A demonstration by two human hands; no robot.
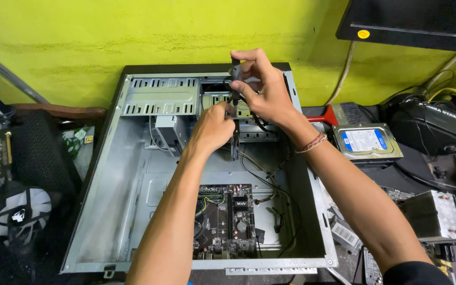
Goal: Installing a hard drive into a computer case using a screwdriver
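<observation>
place: computer repair workshop | evidence: open PC case (133, 174), loose hard drive (368, 141), spare fan (19, 211)

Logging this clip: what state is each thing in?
case: lying flat, side open
motherboard: lying inside the case
cable: held by both hands
left hand: gripping the cable
right hand: pinching the cable
hard drive: loose, lying beside the case

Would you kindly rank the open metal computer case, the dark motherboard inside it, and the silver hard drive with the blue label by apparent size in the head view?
Largest to smallest:
1. Open grey metal computer case
2. Dark motherboard
3. Silver hard drive with blue label
The motherboard and drive look fairly close; differing distance from the camera leaves that order unsure.
</observation>
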